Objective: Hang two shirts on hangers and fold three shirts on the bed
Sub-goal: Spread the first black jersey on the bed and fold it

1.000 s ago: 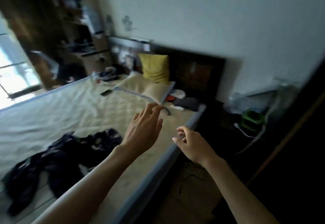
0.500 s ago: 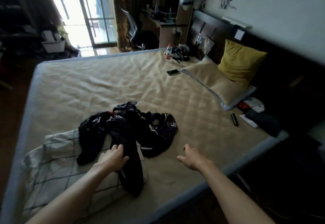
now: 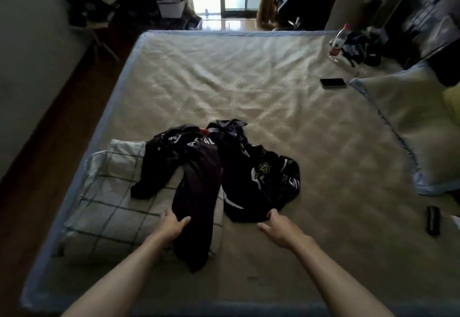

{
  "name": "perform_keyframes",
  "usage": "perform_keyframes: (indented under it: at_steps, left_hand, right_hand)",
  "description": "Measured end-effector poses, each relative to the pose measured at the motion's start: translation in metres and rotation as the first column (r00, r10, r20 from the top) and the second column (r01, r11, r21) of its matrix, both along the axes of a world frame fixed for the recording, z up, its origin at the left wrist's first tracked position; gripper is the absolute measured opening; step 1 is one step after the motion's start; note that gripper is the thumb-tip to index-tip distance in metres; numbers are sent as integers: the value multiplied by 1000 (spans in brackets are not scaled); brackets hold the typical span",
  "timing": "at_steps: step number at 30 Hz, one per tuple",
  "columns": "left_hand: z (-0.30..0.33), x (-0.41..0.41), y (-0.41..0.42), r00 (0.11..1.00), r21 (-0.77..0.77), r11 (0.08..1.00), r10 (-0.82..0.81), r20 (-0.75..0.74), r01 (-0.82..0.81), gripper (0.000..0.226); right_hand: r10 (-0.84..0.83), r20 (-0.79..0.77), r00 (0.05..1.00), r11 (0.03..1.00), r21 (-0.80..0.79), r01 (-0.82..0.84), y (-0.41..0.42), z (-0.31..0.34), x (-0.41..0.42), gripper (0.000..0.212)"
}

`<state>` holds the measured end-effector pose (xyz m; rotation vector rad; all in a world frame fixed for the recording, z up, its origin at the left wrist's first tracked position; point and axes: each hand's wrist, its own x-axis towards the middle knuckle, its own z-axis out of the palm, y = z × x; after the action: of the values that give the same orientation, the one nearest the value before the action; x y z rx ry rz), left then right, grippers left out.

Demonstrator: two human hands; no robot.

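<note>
A heap of dark shirts lies on the near part of the bed [image 3: 249, 87]. One dark shirt with white lettering [image 3: 196, 184] drapes over a white checked shirt [image 3: 112, 207] spread at the near left. My left hand [image 3: 174, 224] grips the lower part of that dark shirt, thumb on top. A second dark shirt with a yellow crest [image 3: 258, 182] lies to the right. My right hand [image 3: 276, 227] touches its near hem with its fingertips, and whether it pinches the cloth is hidden. No hanger is in view.
A black phone [image 3: 333, 83] and a plastic bottle [image 3: 337, 42] lie at the far right of the bed. A pillow [image 3: 403, 127] fills the right side, with a black remote [image 3: 432, 220] near it. Dark floor runs along the left.
The view has swung left from the bed's head end to face the whole bed. Both hands dropped from mid-air onto the dark shirts, the left closing on one.
</note>
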<state>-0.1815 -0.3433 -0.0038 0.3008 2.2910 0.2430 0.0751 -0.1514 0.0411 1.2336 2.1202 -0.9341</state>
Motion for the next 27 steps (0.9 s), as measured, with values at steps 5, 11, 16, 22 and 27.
perform_keyframes:
  at_steps: [5, 11, 16, 22, 27]
  left_hand:
    - [1, 4, 7, 997, 17, 997, 80, -14, -80, 85]
    - [8, -55, 8, 968, 86, 981, 185, -169, -172, 71]
    - [-5, -163, 38, 926, 204, 945, 300, -231, -255, 64]
    - [-49, -245, 119, 951, 321, 911, 297, -80, -258, 86]
    - [-50, -237, 149, 948, 545, 795, 317, -1, -265, 43]
  right_hand:
    - [96, -9, 995, 993, -67, -97, 34, -29, -3, 53]
    - [117, 54, 992, 976, -190, -105, 36, -59, -1, 65]
    - [57, 50, 997, 968, -247, -43, 36, -72, 12, 58]
    - [-119, 150, 981, 963, -225, 151, 64, -90, 38, 87]
    - [-220, 212, 952, 964, -99, 245, 86, -105, 61, 36]
